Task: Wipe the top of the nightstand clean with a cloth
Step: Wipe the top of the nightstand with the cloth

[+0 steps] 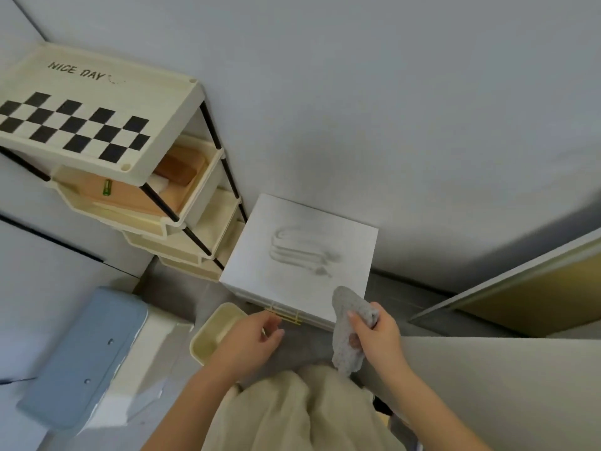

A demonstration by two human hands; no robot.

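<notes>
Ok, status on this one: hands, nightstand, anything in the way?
Right hand grips grey cloth at the nightstand front edge. Left hand holds nothing, near drawer handle. Grey smudge on top, not yet wiped. Nothing in the way.

A grey, speckled cloth (349, 330) is seen right of centre in the lower frame. The nightstand (260, 262) top is shown white, marked with smeared grey streaks; its handle (287, 316) is yellow-gold. At upper left, a cream rack (97, 76) is patterned with a black checkerboard and black lettering. A pale blue lid (84, 356) is seen at lower left.
</notes>
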